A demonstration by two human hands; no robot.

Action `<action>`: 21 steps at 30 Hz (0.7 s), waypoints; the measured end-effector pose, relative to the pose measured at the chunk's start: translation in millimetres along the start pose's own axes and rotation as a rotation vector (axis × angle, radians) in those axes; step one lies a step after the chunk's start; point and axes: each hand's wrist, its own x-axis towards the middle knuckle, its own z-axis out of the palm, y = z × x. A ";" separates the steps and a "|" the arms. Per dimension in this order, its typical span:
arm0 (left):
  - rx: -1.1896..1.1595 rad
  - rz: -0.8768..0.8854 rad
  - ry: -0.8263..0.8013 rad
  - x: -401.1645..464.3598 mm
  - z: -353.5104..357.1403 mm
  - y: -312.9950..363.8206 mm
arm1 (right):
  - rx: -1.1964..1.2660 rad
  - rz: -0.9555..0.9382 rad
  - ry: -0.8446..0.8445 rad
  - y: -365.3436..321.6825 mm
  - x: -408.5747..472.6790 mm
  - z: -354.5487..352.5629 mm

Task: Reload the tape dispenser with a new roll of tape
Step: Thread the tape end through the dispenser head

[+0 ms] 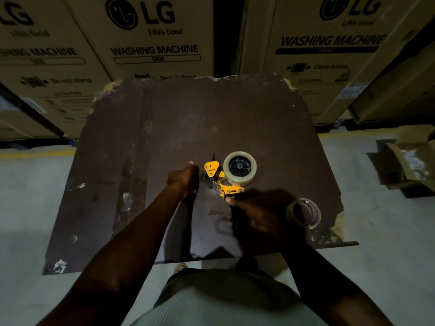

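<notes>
A yellow tape dispenser [222, 182] stands over the dark board [164, 128], with a clear tape roll [240, 168] seated on its black hub. My right hand [253, 216] grips the dispenser's black handle from below. My left hand [184, 178] is just left of the dispenser's front end, fingers curled; whether it pinches a tape end is too dark to tell. A second, thinner tape roll [303, 212] lies flat on the board to the right of my right hand.
Large cardboard washing machine boxes [155, 38] stand close behind the board. A torn open carton [409, 161] lies on the grey floor at right. The board's edges are ragged, and a yellow floor line [35, 154] runs at left.
</notes>
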 end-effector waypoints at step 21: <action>0.026 -0.155 -0.458 -31.6 20.2 18.1 | 0.406 -0.040 -0.020 26.7 10.2 16.7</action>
